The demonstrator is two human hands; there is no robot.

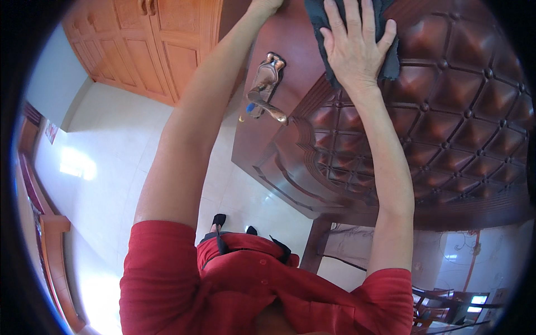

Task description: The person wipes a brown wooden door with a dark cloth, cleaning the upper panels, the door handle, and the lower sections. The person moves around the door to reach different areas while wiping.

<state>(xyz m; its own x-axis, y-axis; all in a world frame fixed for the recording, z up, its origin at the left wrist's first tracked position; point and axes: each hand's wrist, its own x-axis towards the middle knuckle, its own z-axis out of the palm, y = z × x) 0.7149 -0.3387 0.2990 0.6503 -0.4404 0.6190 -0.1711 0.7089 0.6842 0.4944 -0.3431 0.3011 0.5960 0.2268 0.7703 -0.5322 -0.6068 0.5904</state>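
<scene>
My right hand [356, 46] lies flat with spread fingers on a dark grey cloth [390, 63], pressing it against a dark reddish-brown wooden door [289, 46]. Padded-looking diamond panels [450, 109] with small round studs cover much of the door's face. At the top edge of the view, my left hand [268, 4] is beside the door's free edge; its fingers are mostly cut off, so I cannot tell whether they grip it. Below it, a bronze-coloured lever handle [270, 106] sits on an ornate backplate [268, 75], with a small blue piece [250, 107] near its lower end.
Orange-brown wooden cabinets [138, 50] stand at the upper left. Pale glossy floor tiles [130, 138] run below the door. A wooden piece of furniture [54, 234] is at the far left; dark wooden furniture [448, 305] shows at the lower right.
</scene>
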